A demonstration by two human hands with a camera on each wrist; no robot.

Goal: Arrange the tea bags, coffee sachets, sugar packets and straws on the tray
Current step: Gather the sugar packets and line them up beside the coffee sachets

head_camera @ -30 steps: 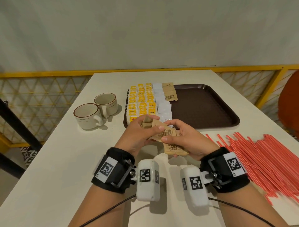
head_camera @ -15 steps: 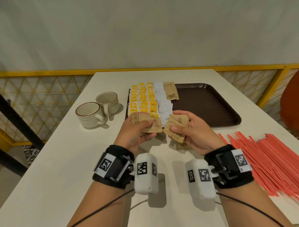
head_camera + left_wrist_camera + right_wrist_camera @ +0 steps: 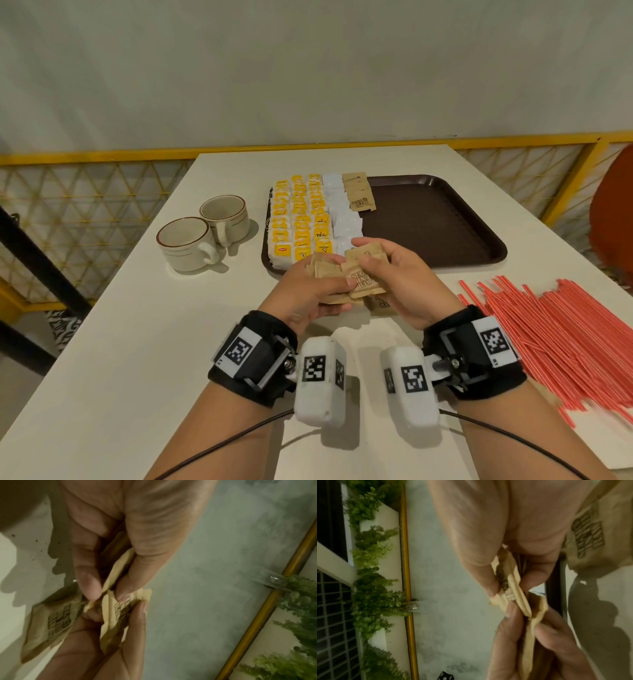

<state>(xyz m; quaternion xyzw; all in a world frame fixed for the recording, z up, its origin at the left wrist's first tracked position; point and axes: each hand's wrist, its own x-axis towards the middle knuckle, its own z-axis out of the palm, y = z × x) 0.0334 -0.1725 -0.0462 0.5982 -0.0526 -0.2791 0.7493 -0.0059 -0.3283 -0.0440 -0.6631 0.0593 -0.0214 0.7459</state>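
Note:
Both hands hold a bundle of brown sugar packets (image 3: 359,279) just above the table, in front of the tray's near edge. My left hand (image 3: 308,287) grips its stack from the left, thumb on top. My right hand (image 3: 400,277) pinches its packets against that stack. In the left wrist view my thumb and fingers pinch the brown packets (image 3: 118,569). One more brown packet (image 3: 379,303) lies on the table under the hands. The dark brown tray (image 3: 445,222) carries rows of yellow tea bags (image 3: 301,219), white sachets (image 3: 342,212) and a few brown packets (image 3: 359,197) on its left part.
Red straws (image 3: 565,339) lie in a loose heap on the table at the right. Two empty cups (image 3: 205,236) stand left of the tray. A yellow railing (image 3: 85,161) runs behind the white table (image 3: 137,342).
Half a second ago each hand held its own stack, a little apart. The hands have come together again and the two stacks now overlap.

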